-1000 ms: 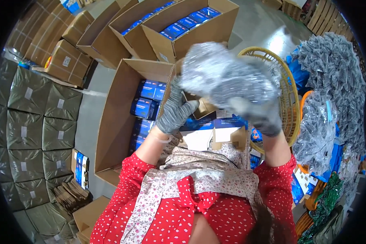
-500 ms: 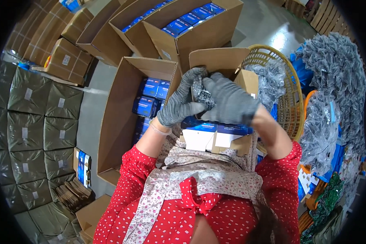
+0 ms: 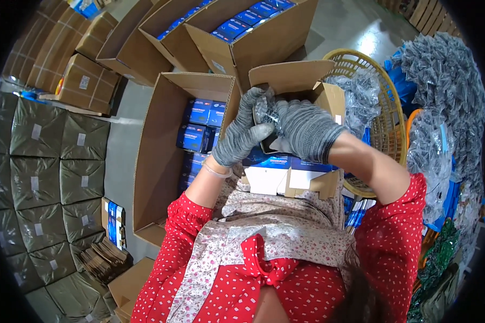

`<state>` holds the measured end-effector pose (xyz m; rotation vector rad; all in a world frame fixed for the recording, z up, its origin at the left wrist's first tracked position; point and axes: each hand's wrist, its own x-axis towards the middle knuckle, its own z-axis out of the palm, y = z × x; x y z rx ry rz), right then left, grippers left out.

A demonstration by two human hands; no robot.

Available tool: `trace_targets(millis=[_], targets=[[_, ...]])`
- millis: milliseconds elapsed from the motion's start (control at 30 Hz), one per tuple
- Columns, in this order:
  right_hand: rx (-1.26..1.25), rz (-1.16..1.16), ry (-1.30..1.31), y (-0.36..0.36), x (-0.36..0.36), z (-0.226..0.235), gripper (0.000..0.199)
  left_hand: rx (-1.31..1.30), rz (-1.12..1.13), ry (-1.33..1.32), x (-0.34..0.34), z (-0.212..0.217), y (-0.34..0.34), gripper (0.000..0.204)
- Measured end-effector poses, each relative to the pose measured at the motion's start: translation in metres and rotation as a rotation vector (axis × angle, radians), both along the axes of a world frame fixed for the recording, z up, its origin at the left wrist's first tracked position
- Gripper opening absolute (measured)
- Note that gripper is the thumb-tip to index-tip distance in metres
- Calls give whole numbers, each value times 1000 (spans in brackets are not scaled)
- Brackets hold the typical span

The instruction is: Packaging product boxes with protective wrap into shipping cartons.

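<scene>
Grey knit gloves cover both my hands, which meet over an open brown carton (image 3: 293,75) in front of me. My left hand (image 3: 240,134) is closed around a dark item wrapped in clear plastic (image 3: 262,113), thumb on its near side. Against the item's right side, my right hand (image 3: 310,129) is curled with its fingertips mostly hidden, so what they pinch cannot be made out. Just below the hands are blue boxes with white open flaps (image 3: 264,182), close to my floral apron (image 3: 275,237).
To the left stands a tall carton (image 3: 153,156) holding several blue boxes (image 3: 194,137). More cartons of blue boxes (image 3: 230,29) line the far side. A yellow basket (image 3: 399,129) holds plastic-wrapped pieces (image 3: 361,94). Piled grey wrapped items (image 3: 442,75) lie right; green wrapped bales (image 3: 35,177) fill the left.
My right forearm has swung outward to the right, with the elbow further from my body. My left hand keeps its hold on the wrapped item. The view has shifted slightly.
</scene>
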<state>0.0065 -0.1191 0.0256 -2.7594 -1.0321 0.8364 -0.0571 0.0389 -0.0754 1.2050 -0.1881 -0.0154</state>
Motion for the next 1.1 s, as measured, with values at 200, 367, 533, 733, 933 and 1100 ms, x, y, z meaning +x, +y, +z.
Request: trace_targets(millis=[200,367,533,733,933,1100], targets=[[274,-29,-400,-5,-17,-46,53,387,-5,-476,-1,-18,-13,101],[315,-124,-350,-1,-12,-34,68,1140,83,-623,10,-33,-11,108],[214,-26,-315,3,-8,-1,66,1401,258,-962,13,-7,-10,132],[397,-315,-327,-10,-17,-46,61,1196,309,-800,17,-25,-13,123],[160,6,-305,-15,16,-29,56,1077,152,-567,19,4,-21,141],[377,-286,-496,-24,0,-3,50,1073,255,-678,22,-5,-14,135]])
